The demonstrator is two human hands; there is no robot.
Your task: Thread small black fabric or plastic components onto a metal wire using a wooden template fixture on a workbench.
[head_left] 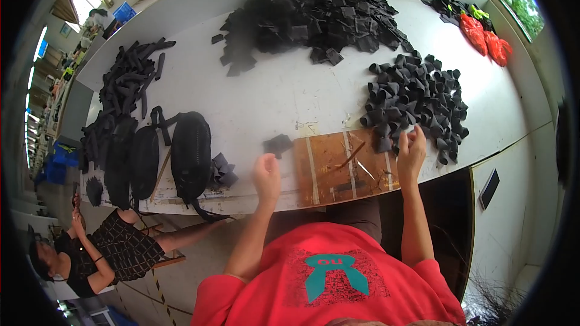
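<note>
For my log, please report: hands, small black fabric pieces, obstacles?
Left hand near small black fabric piece, contact unclear. Right hand at curled black fabric pieces. Between: thin silver tool on brown rectangular board.

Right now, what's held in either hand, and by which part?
Can't tell for certain. No grip shows on the blurred dark piece by the left hand, nor on the folded pieces by the right hand.

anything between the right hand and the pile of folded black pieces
Nothing visible is in the way: the right hand overlaps the near edge of the pile of folded black pieces in view, though contact is unclear. The brown board lies mostly left of the hand.
</note>
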